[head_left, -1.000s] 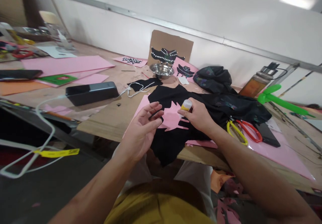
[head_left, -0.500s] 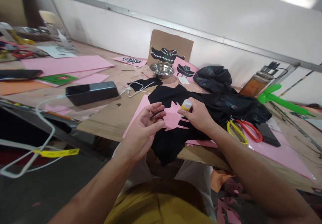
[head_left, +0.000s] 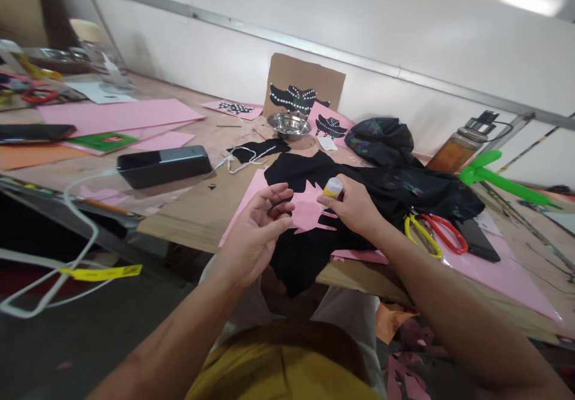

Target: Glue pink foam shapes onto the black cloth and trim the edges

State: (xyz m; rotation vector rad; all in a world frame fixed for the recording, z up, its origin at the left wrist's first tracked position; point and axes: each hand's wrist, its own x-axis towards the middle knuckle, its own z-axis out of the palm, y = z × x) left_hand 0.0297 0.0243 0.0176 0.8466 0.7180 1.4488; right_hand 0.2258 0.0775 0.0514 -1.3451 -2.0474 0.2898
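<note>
My right hand [head_left: 359, 205] is closed round a small glue bottle [head_left: 333, 187] with a whitish end and a yellow band; its lower end is hidden by the fingers. Below it, a pink paper cutout [head_left: 308, 208] with pointed edges and thin strips lies on black cloth [head_left: 299, 262]. Shiny spots show on the pink paper. At the cutout's left edge, my left hand [head_left: 260, 226] has its fingers curved and apart, thumb low; whether the fingertips touch the paper I cannot tell.
Scissors with yellow and red handles [head_left: 444, 232] lie to the right. Behind stand a metal bowl [head_left: 288, 124] and beaded black shapes on cardboard [head_left: 309, 70]. A power bank [head_left: 164, 165] is at left, a bottle [head_left: 458, 145] at right. Cardboard [head_left: 179, 220] covers the table's front edge.
Almost nothing differs. The glue bottle and my right hand have shifted very slightly; my left hand stays in place.
</note>
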